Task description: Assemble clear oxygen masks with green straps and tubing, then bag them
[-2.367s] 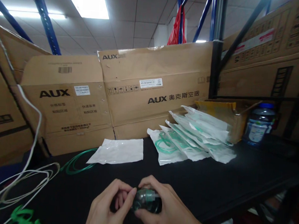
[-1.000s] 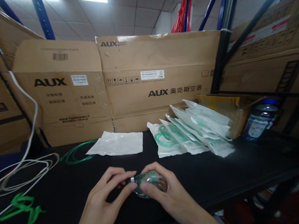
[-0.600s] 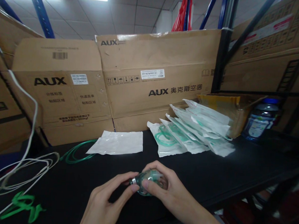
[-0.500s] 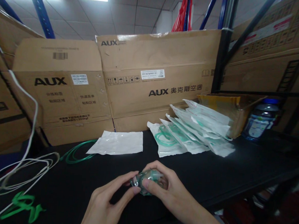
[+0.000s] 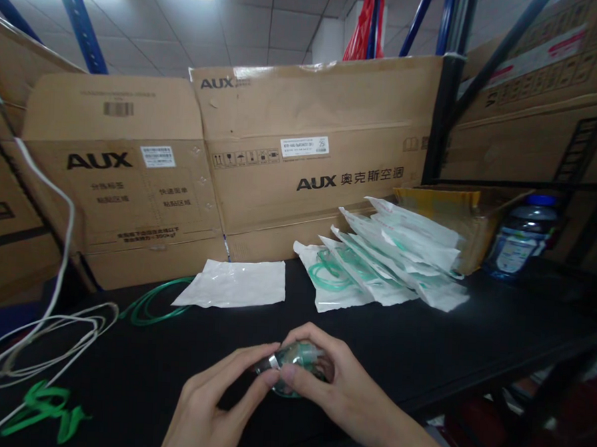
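Just above the shelf's near part, a small see-through green oxygen mask (image 5: 299, 352) sits between both hands. My left hand (image 5: 214, 392) pinches its left end by thumb and fingertips, at a shiny metal nose strip (image 5: 273, 361). Around the mask's right side wrap the fingers of my right hand (image 5: 353, 383), its thumb pressed on the near face. The underside of the mask is hidden. Beyond the hands lies a flat white pouch (image 5: 240, 285), its left end over coiled green tubing (image 5: 151, 306). A green elastic strap (image 5: 46, 410) is crumpled at the lower left.
Several white pouches with green tubing (image 5: 330, 272) overlap at the back right. A blue-capped bottle (image 5: 518, 242) stands beside an open carton (image 5: 471, 226). Cardboard panels (image 5: 321, 165) wall the back. White cables (image 5: 79, 345) tangle on the left of the black shelf surface (image 5: 446, 351).
The mask has tilted slightly in the hands, and my left fingertips have closed in along its nose strip toward my right thumb. Everything on the shelf stays put.
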`<state>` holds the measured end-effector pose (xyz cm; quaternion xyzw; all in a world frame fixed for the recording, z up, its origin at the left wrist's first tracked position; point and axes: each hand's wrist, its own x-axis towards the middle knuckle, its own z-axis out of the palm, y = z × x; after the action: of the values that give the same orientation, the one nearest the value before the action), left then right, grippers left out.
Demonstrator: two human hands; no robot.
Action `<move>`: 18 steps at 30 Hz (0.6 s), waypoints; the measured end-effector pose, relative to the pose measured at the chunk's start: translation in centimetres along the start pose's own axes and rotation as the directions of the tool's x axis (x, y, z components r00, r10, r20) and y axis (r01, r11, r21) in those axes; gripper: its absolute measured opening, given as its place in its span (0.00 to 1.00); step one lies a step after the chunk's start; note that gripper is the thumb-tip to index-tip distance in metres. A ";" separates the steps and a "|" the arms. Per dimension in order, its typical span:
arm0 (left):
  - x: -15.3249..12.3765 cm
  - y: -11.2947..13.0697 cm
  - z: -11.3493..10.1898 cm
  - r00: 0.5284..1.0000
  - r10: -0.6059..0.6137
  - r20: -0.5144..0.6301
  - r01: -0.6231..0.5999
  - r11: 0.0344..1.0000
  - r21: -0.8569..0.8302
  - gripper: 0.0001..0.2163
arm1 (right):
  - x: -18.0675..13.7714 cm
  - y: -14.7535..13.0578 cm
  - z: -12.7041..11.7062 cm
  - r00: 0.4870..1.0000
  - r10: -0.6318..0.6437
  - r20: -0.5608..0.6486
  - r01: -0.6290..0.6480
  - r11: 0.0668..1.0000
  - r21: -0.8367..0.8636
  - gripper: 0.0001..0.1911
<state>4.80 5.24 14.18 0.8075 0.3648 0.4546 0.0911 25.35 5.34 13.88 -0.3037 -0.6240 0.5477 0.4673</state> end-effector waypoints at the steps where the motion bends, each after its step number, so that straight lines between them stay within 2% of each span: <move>1: 0.0 0.0 0.0 1.000 -0.007 -0.005 0.007 1.000 0.011 0.11 | 0.0 0.0 0.0 1.000 -0.003 0.007 0.003 1.000 0.003 0.17; 12: 0.0 0.2 0.0 0.998 -0.063 -0.028 0.063 0.998 0.016 0.09 | 0.0 -0.1 -0.1 1.000 -0.009 0.012 0.009 1.000 0.016 0.16; 18: 0.3 0.4 0.0 0.999 -0.025 -0.037 0.025 1.000 -0.006 0.09 | -0.1 0.0 0.0 1.000 -0.005 0.001 0.005 1.000 0.006 0.16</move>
<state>5.10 5.11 14.56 0.7941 0.3752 0.4693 0.0920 25.36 5.26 13.88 -0.3005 -0.6233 0.5484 0.4695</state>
